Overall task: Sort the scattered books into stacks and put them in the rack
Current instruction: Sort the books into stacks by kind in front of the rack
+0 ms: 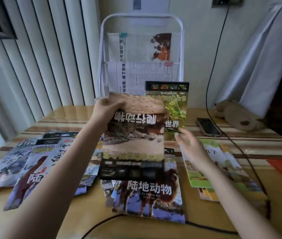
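A wooden table with striped bands stands before pale vertical blinds. Nearest lies a camel-cover book on a small pile, with more scattered books to the left and green-edged books to the right. Above them the left hand grips the top corner of a reptile book, held upside down in the air. The right hand hovers with fingers relaxed and spread, holding nothing. Behind stands a green book, upright, beside a phone. The white mesh rack holds clipped papers.
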A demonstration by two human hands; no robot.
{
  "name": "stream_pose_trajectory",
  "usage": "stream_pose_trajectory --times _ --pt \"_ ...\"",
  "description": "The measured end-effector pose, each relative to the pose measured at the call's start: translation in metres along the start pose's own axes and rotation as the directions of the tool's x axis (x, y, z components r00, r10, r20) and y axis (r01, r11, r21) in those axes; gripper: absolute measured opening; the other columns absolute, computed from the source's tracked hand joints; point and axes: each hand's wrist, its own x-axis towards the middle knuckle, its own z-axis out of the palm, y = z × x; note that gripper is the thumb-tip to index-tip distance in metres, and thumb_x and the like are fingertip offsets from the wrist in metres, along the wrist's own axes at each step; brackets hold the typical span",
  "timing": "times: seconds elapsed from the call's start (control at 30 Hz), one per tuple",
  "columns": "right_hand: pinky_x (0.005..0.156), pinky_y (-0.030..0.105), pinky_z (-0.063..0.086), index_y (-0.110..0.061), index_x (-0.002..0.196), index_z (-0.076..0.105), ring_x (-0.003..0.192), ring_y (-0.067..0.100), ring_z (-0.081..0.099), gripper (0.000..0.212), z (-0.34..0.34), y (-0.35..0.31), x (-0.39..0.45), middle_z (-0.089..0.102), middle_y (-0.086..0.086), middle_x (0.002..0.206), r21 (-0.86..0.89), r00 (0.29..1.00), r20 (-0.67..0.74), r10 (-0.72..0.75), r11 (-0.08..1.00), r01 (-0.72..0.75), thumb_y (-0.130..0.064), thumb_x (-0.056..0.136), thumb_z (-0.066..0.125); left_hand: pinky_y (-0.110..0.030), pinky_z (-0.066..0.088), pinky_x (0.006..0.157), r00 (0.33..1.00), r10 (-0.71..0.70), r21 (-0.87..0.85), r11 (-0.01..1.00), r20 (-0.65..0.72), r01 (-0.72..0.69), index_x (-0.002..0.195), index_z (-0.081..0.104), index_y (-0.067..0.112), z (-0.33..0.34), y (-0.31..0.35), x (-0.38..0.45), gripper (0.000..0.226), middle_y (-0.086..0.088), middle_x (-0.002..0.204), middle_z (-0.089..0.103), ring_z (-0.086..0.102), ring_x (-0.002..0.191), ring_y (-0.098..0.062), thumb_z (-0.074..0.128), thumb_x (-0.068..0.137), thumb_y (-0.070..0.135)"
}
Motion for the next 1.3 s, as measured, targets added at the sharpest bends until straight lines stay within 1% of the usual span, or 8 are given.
stream_pose_trajectory --times 0.1,0.23,0.53,0.63,0.73,1.0,1.13,1.3 --pt "0.099 0.051 0.045 -0.023 0.123 0.054 0.119 0.025 0.055 0.068 0.025 -0.025 -0.014 0.058 0.003 0.128 0.484 0.951 0.228 0.206 0.824 -0.295 -0.074 0.077 0.050 -0.032 0.057 0.064 0.966 -0.217 -0.281 0.944 -0.140 0.171 0.109 0.054 0.002 0.002 -0.025 0.010 0.035 -0.010 0.087 0.066 0.064 0.067 -0.018 0.071 0.083 0.018" --pt "0.072 0.037 0.059 -0.007 0.105 0.062 0.082 0.024 0.070 0.037 0.043 -0.026 -0.031 0.071 0.013 0.096 0.909 0.939 0.234 0.253 0.286 -0.304 -0.033 0.078 0.065 -0.041 0.059 0.069 0.901 -0.354 -0.609 0.781 -0.250 0.138 0.121 0.047 0.003 0.004 -0.064 0.014 0.042 -0.015 0.108 0.063 0.065 0.083 -0.026 0.067 0.086 0.012" --pt "0.096 0.047 0.047 -0.016 0.122 0.053 0.108 0.028 0.060 0.045 0.066 -0.055 -0.027 0.064 0.007 0.115 0.966 0.968 0.177 0.180 0.157 -0.206 -0.037 0.083 0.060 -0.041 0.056 0.057 0.826 -0.559 -0.790 0.539 -0.076 0.292 0.119 0.051 0.003 0.012 -0.116 0.027 0.035 -0.014 0.112 0.058 0.061 0.089 -0.028 0.055 0.084 0.001" --pt "0.089 0.037 0.052 -0.021 0.118 0.055 0.108 0.021 0.061 0.036 0.085 -0.052 -0.022 0.066 -0.003 0.109 0.968 0.949 -0.008 0.316 0.239 -0.072 -0.012 0.084 0.066 -0.037 0.054 0.078 0.775 -0.632 -0.838 0.422 0.002 0.347 0.102 0.055 0.000 0.026 -0.103 0.017 0.011 -0.009 0.127 0.056 0.057 0.116 -0.026 0.047 0.093 -0.001" --pt "0.083 0.030 0.056 -0.014 0.124 0.054 0.107 0.018 0.064 0.042 0.092 -0.056 -0.019 0.068 0.004 0.114 0.998 0.929 -0.052 0.366 -0.014 0.062 -0.012 0.084 0.065 -0.033 0.045 0.095 0.761 -0.642 -0.901 0.270 0.093 0.338 0.111 0.057 0.004 0.050 -0.087 0.004 0.021 -0.010 0.120 0.060 0.059 0.112 -0.022 0.043 0.096 -0.001" --pt "0.086 0.033 0.054 -0.017 0.107 0.064 0.092 0.013 0.064 0.020 0.064 -0.036 0.027 0.067 0.000 0.105 0.693 0.888 -0.397 0.231 0.710 0.125 -0.006 0.093 0.055 -0.020 0.048 0.040 0.873 -0.488 -0.704 0.619 0.002 0.348 0.118 0.048 0.012 0.095 -0.109 -0.014 0.044 -0.017 0.109 0.058 0.061 0.073 -0.022 0.066 0.082 -0.004" --pt "0.064 -0.001 0.035 -0.005 0.107 0.051 0.078 0.005 0.052 0.017 0.010 -0.028 0.072 0.058 -0.005 0.093 0.283 0.773 -0.633 -0.035 0.919 0.274 -0.003 0.091 0.055 -0.028 0.058 0.069 0.984 -0.098 -0.111 0.991 -0.151 0.081 0.093 0.058 0.029 0.091 -0.132 -0.012 0.026 -0.007 0.106 0.061 0.064 0.086 -0.014 0.074 0.079 0.013" --pt "0.075 0.017 0.030 -0.002 0.120 0.050 0.099 0.018 0.049 0.032 0.010 0.019 0.137 0.053 0.003 0.108 -0.009 0.846 -0.524 -0.099 0.994 0.111 -0.012 0.090 0.060 -0.016 0.047 0.085 0.980 0.175 0.255 0.956 -0.096 -0.145 0.104 0.057 0.019 0.100 -0.142 -0.015 0.029 0.002 0.106 0.050 0.051 0.089 0.002 0.062 0.082 0.001"
